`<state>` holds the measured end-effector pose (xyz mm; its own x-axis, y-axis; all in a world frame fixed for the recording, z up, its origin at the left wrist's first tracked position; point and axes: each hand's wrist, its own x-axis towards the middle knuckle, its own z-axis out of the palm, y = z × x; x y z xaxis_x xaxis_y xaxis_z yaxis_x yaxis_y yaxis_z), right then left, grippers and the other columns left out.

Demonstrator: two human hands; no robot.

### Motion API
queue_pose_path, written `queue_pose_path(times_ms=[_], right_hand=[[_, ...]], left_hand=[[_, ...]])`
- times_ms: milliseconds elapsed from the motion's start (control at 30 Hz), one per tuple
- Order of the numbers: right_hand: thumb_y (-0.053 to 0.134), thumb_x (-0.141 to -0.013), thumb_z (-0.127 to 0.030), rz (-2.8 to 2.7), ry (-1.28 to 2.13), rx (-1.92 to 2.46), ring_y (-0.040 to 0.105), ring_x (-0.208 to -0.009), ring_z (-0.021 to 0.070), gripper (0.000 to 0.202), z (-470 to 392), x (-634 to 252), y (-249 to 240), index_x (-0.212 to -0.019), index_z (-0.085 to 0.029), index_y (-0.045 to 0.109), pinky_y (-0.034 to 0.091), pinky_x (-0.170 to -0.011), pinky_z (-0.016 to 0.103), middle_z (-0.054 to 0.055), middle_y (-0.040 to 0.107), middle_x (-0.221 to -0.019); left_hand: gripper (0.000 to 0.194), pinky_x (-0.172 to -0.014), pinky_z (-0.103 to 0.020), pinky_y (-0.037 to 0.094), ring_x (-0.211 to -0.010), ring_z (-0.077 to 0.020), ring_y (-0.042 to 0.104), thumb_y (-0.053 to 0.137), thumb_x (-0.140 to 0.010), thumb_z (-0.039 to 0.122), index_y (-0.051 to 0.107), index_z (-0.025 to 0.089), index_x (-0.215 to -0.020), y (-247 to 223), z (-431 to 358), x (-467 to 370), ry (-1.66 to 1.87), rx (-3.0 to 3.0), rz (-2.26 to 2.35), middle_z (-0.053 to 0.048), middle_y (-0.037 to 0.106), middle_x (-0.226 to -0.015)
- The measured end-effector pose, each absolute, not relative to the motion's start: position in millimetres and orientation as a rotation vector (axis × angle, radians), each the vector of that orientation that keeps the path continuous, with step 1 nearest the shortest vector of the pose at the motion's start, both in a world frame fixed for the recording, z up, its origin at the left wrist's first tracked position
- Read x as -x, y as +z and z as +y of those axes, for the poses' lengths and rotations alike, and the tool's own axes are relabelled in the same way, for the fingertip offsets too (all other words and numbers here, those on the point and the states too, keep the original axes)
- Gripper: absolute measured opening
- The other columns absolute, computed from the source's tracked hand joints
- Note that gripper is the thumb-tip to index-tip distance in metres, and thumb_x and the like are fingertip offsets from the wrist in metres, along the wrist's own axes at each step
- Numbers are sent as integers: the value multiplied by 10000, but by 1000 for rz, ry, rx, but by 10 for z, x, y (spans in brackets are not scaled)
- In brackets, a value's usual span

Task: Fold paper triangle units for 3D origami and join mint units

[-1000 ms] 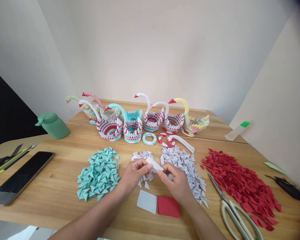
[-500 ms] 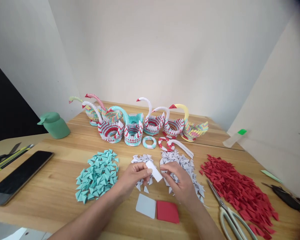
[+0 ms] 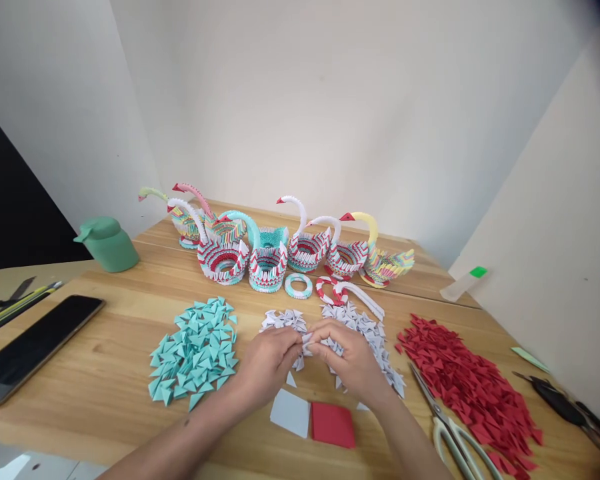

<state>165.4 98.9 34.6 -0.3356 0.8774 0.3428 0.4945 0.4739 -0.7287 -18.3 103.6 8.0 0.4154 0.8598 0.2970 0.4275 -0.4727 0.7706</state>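
Note:
My left hand (image 3: 275, 357) and my right hand (image 3: 343, 353) meet over the piles of white folded paper triangles (image 3: 375, 343). Between their fingertips they pinch a small piece of white paper (image 3: 307, 340), mostly hidden by the fingers. Just below my hands lie a stack of white paper pieces (image 3: 291, 413) and a stack of red paper pieces (image 3: 333, 425), side by side. Teal folded triangles (image 3: 195, 353) are heaped to the left, and red folded triangles (image 3: 473, 387) to the right.
Several paper swans (image 3: 267, 267) stand at the back, with a teal-and-white ring (image 3: 299, 293), a red-and-white ring (image 3: 323, 291) and a white swan neck (image 3: 363, 298) before them. Scissors (image 3: 447, 420) lie right. A phone (image 3: 35, 347) and a green jug (image 3: 111, 245) are left.
My right hand has come over to the white paper and now grips it together with my left. The strip, held flat and visible before, is now folded up between the fingers.

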Motion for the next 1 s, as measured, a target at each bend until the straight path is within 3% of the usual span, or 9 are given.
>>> queue_pose_path(times_ms=[100, 267, 433, 567, 733, 1000], right_hand=[[608, -847, -278, -1869, 793, 1211, 600, -759, 173, 115, 995, -1613, 325, -754, -210, 606, 464, -720, 273, 11, 647, -771], [622, -830, -309, -1783, 849, 1239, 590, -732, 166, 139, 1007, -1630, 230, -751, -196, 609, 464, -689, 266, 16, 641, -763], [636, -816, -274, -1754, 771, 1238, 620, -712, 160, 202, 992, -1673, 120, -1009, -218, 654, 499, -684, 263, 2, 653, -767], [628, -831, -245, -1826, 548, 1147, 655, -734, 169, 126, 962, -1670, 101, -935, -243, 700, 519, -697, 273, 16, 707, -818], [611, -853, -197, -1849, 438, 1018, 676, -713, 161, 123, 955, -1650, 117, -910, -254, 705, 531, -654, 254, 6, 722, -795], [629, -862, -218, -1835, 366, 1059, 677, -708, 171, 113, 942, -1669, 102, -912, -256, 723, 535, -645, 253, 16, 721, -791]], left_hand=[[275, -606, -250, 306, -643, -153, 488, 431, -916, 230, 445, 192, -643, 63, 1039, 184, 931, -2092, 1112, 10, 511, -637], [269, -618, -251, 308, -653, -154, 494, 436, -915, 228, 447, 191, -649, 33, 1046, 174, 897, -2109, 1127, 11, 518, -643], [266, -646, -260, 322, -660, -152, 504, 455, -902, 221, 491, 182, -642, 50, 1037, 175, 898, -2065, 1103, 6, 555, -641], [240, -636, -247, 384, -645, -146, 552, 470, -886, 281, 579, 169, -704, 49, 1044, 152, 925, -1680, 968, -13, 618, -667], [245, -626, -261, 461, -595, -144, 591, 617, -749, 389, 564, 149, -735, 23, 1077, 95, 950, -1174, 822, -39, 653, -697], [170, -599, -214, 434, -615, -133, 599, 539, -816, 221, 650, 147, -710, 115, 1006, 106, 1026, -1528, 1018, -21, 680, -660]])
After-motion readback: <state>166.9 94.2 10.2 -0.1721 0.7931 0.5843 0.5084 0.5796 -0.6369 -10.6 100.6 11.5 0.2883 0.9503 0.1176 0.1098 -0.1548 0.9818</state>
